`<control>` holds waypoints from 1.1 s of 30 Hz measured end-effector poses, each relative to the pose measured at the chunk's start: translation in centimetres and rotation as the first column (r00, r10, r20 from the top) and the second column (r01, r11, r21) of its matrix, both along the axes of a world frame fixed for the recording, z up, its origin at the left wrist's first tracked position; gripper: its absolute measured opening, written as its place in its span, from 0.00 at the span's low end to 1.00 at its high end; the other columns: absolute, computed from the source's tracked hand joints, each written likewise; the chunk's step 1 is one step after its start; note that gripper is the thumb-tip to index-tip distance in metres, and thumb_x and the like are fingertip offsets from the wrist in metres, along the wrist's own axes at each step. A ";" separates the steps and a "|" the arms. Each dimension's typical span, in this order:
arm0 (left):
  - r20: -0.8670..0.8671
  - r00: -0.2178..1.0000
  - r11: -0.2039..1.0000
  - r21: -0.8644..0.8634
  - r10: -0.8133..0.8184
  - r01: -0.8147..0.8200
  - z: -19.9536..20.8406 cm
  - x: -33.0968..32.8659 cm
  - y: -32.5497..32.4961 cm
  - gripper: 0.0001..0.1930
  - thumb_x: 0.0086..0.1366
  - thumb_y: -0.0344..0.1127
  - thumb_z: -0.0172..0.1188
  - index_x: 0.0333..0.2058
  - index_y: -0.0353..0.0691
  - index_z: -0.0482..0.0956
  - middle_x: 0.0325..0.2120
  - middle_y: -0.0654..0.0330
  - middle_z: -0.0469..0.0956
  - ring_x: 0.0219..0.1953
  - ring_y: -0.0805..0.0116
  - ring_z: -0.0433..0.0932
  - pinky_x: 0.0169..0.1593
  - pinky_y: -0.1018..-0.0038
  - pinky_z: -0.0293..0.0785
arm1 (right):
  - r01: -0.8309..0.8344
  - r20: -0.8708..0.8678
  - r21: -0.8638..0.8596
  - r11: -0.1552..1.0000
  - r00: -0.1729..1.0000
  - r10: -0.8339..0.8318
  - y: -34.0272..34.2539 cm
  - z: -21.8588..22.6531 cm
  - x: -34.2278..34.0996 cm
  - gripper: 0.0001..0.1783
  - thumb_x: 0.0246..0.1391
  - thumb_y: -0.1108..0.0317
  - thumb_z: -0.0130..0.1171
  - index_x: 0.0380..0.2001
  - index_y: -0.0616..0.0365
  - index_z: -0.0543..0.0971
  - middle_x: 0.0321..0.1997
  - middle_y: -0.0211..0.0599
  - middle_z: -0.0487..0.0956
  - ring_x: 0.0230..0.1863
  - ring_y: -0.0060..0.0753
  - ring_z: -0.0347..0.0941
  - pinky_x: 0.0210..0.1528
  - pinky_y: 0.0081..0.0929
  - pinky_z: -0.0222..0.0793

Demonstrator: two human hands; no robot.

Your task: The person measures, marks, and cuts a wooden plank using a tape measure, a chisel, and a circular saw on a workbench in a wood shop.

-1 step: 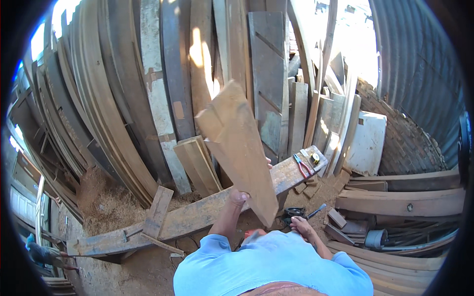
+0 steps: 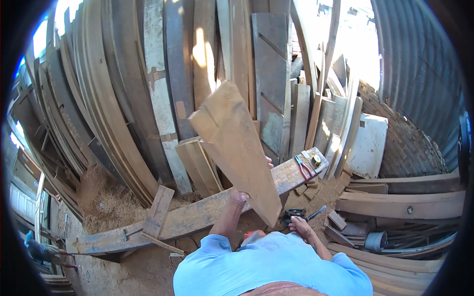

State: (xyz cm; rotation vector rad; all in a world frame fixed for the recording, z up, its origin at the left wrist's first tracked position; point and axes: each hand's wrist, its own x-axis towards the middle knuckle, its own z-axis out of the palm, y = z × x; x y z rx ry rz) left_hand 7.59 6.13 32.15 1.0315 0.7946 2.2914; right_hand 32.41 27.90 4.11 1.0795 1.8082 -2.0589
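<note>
Left hand [image 2: 239, 196] grips the board [image 2: 237, 143] mid-frame, spanning its underside edge to edge, presumably for balance over the desk [image 2: 197, 213]. Right hand [image 2: 301, 227] at black tool [image 2: 295, 213], lower right of centre; cannot tell whether grasping.

Back wall: tall boards [image 2: 111, 98] standing side by side, leaning, mostly brown and grey, bowed by the lens.
Right wall: grey corrugated sheeting [image 2: 419, 49], with brickwork [image 2: 397, 135] below it.
Beside the brickwork: an upright white panel [image 2: 366, 148].
Lower right: stacked timbers [image 2: 390, 203] lying flat.
Floor: brown bare ground [image 2: 143, 276], with sawdust [image 2: 111, 207] heaped at the left.
Furniture: a long, narrow plank tabletop [image 2: 197, 212] set diagonally.
Light: glaring daylight through an opening [image 2: 363, 29] at upper right; sunlit patches on boards.
</note>
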 end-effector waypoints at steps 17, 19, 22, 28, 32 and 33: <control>0.251 0.883 0.917 -0.070 0.397 -0.393 -2.6 0.2 -6.1 0.36 0.73 0.56 0.60 0.71 0.44 0.60 0.65 0.52 0.71 0.67 0.55 0.71 0.65 0.53 0.74 | 0.188 -0.305 -0.765 0.616 0.737 -0.603 -1.3 5.0 -3.0 0.44 0.66 0.26 0.45 0.68 0.50 0.71 0.71 0.38 0.73 0.72 0.46 0.65 0.75 0.51 0.57; 0.472 0.741 0.858 -0.070 0.478 -0.509 -2.4 0.4 -5.0 0.39 0.71 0.62 0.60 0.71 0.46 0.61 0.62 0.54 0.73 0.65 0.56 0.72 0.65 0.51 0.73 | 0.241 -0.299 -0.723 0.647 0.735 -0.609 0.1 4.8 -2.7 0.42 0.67 0.27 0.46 0.67 0.51 0.73 0.68 0.37 0.75 0.69 0.45 0.68 0.72 0.50 0.60; 0.532 0.673 0.812 -0.048 0.514 -0.582 -1.8 2.0 -4.7 0.43 0.66 0.70 0.60 0.69 0.46 0.63 0.59 0.56 0.75 0.62 0.57 0.74 0.64 0.50 0.73 | 0.171 -0.458 -0.618 0.768 0.716 -0.528 2.9 5.4 -1.8 0.44 0.67 0.28 0.46 0.68 0.55 0.71 0.71 0.41 0.72 0.71 0.47 0.65 0.74 0.51 0.57; 0.509 0.599 0.705 -0.021 0.618 -0.709 -3.8 4.4 -3.9 0.44 0.63 0.74 0.60 0.66 0.49 0.67 0.57 0.59 0.75 0.59 0.58 0.75 0.62 0.51 0.74 | 0.233 -0.331 -0.505 0.831 0.837 -0.436 7.0 6.8 -1.0 0.43 0.67 0.28 0.45 0.66 0.55 0.72 0.67 0.40 0.74 0.68 0.42 0.66 0.72 0.42 0.52; 0.503 0.538 0.643 -0.046 0.676 -0.765 -4.9 6.1 -3.1 0.46 0.62 0.76 0.60 0.66 0.47 0.67 0.56 0.58 0.75 0.59 0.58 0.75 0.63 0.52 0.73 | 0.188 -0.272 -0.531 0.826 0.886 -0.377 8.8 6.4 -0.3 0.45 0.63 0.25 0.47 0.65 0.52 0.73 0.66 0.37 0.74 0.66 0.39 0.66 0.71 0.41 0.49; 0.489 0.540 0.639 -0.048 0.685 -0.768 -5.4 6.4 -3.2 0.48 0.61 0.77 0.61 0.67 0.46 0.66 0.57 0.58 0.75 0.60 0.58 0.74 0.64 0.53 0.72 | 0.160 -0.244 -0.520 0.839 0.913 -0.326 9.1 6.5 -0.5 0.43 0.62 0.25 0.48 0.63 0.49 0.74 0.61 0.34 0.74 0.61 0.37 0.67 0.66 0.40 0.52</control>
